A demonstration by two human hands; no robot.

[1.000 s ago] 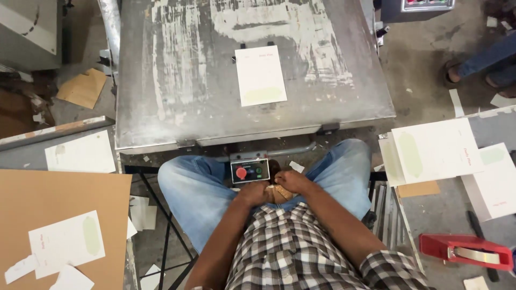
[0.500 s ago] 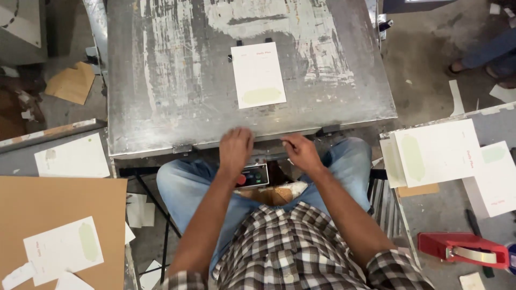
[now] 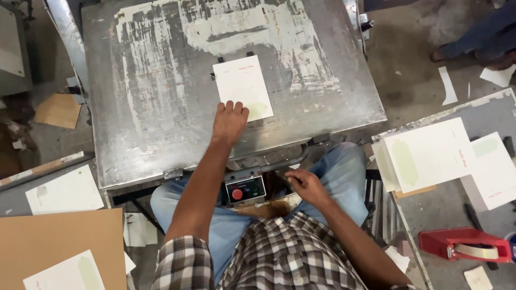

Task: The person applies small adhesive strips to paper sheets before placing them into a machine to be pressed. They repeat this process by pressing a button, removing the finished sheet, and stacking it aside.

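Touching white sheet [image 3: 243,88] corner: left hand [image 3: 229,123].

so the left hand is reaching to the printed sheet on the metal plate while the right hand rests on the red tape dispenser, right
Not quite. In the head view the left hand does reach the printed sheet on the metal plate, but the right hand is down near the lap beside the control box, well apart from the red tape dispenser on the side table.
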